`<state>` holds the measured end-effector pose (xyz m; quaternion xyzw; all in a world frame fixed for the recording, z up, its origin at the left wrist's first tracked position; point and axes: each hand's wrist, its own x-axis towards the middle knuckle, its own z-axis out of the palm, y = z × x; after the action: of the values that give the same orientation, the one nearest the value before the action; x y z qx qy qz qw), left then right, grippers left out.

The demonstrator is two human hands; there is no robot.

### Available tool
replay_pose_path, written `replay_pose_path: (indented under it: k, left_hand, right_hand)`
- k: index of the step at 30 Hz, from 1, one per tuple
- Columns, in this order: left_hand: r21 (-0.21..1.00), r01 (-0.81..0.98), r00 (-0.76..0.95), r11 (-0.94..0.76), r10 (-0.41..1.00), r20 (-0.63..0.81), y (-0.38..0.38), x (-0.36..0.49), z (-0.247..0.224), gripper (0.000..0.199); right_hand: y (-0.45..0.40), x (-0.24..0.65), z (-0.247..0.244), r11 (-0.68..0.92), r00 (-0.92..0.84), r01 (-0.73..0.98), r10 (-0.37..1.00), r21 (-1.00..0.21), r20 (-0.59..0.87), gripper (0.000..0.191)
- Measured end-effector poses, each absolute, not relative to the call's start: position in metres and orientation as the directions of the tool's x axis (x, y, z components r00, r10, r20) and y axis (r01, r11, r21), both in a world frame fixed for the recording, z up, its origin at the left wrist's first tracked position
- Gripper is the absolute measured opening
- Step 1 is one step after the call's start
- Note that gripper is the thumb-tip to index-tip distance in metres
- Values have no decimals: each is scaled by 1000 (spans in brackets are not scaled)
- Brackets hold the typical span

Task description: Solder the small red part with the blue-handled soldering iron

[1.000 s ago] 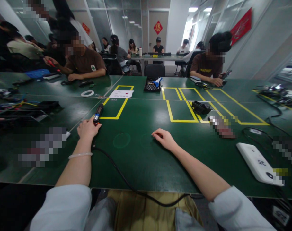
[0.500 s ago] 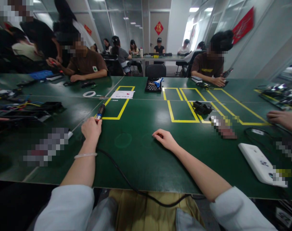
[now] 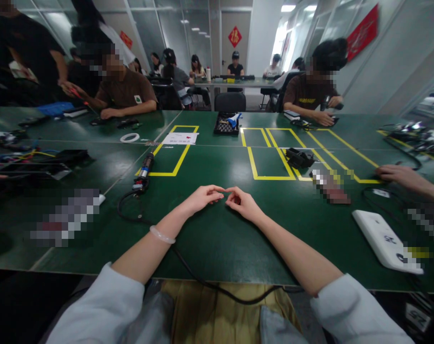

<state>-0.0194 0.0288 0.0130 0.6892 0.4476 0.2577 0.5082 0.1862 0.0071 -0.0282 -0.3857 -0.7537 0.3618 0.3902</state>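
My left hand (image 3: 205, 197) is over the middle of the table, fingers loosely stretched and a little apart, with nothing seen in it. Its index fingertip meets or nearly meets the fingers of my right hand (image 3: 241, 200). That right hand is curled, thumb and fingers together; whatever it may hold is too small or hidden to make out. A dark cylindrical tool (image 3: 145, 169) with a blue band lies left of my hands, its black cable (image 3: 191, 273) looping across the table and over the front edge.
A white power bank-like case (image 3: 377, 239) lies at the right. Further back are a black part (image 3: 300, 157), a black tray (image 3: 227, 125) of small items, a paper label (image 3: 180, 138) and a white tape ring (image 3: 130, 137). Another person's hand (image 3: 399, 174) rests at the right.
My left hand has let go of the cylindrical tool, which now lies on the table, and has moved right to my right hand. My right hand has hardly moved.
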Motion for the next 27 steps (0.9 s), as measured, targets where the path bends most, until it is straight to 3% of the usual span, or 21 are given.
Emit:
replay_pose_path:
  k: [6, 12, 27]
  left_hand:
    - [960, 278, 493, -18, 861, -126, 21, -10, 2, 49]
    - [970, 241, 462, 45, 873, -155, 21, -13, -2, 38]
    - [965, 251, 491, -80, 869, -56, 19, -13, -13, 32]
  right_hand:
    - [6, 185, -27, 453, -430, 308, 851, -837, 302, 17]
    - [6, 186, -26, 434, -404, 321, 867, -842, 293, 18]
    - [8, 185, -29, 362, -386, 257, 889, -896, 248, 21]
